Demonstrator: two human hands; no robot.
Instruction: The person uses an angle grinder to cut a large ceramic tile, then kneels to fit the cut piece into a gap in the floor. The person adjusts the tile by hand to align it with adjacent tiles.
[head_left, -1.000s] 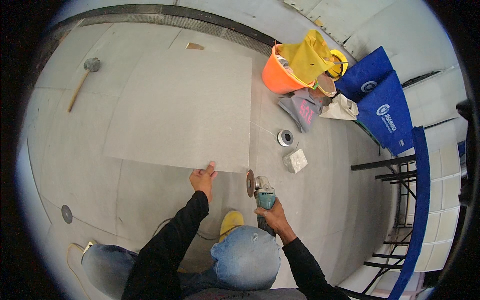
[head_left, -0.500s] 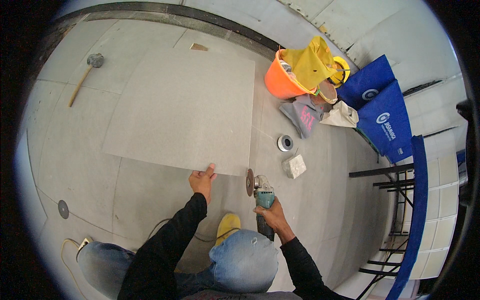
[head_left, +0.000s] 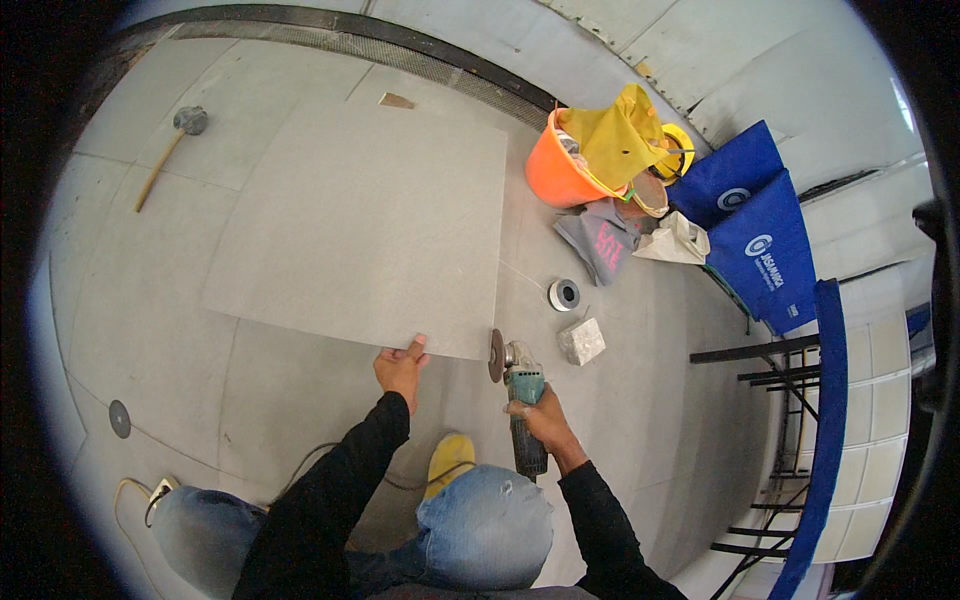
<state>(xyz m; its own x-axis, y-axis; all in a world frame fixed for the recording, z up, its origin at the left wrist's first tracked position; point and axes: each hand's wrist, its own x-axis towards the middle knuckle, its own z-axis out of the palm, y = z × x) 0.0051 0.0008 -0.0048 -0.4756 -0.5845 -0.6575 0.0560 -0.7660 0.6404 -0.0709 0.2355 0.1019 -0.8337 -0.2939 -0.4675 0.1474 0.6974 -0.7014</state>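
A large grey tile (head_left: pixel 370 220) lies over the tiled floor in front of me. My left hand (head_left: pixel 400 372) is closed on its near edge, with a finger on top and the other fingers partly hidden. My right hand (head_left: pixel 546 418) is wrapped round the green-and-black body of an angle grinder (head_left: pixel 524 400). The grinder's brown disc (head_left: pixel 497 356) stands upright at the tile's near right corner. Whether the disc touches the tile, I cannot tell.
A white-grey block (head_left: pixel 582 341) and a tape roll (head_left: pixel 564 294) lie right of the grinder. Beyond are an orange bucket (head_left: pixel 550 170) and a grey cloth (head_left: pixel 600 240). A mallet (head_left: pixel 160 170) and a loose disc (head_left: pixel 120 419) lie left. A cord (head_left: pixel 300 463) runs by my yellow boot (head_left: pixel 452 460).
The grinder has moved slightly forward, its disc now beside the tile's right edge just past the corner. My left hand keeps its hold on the tile. The whole view has shifted a little.
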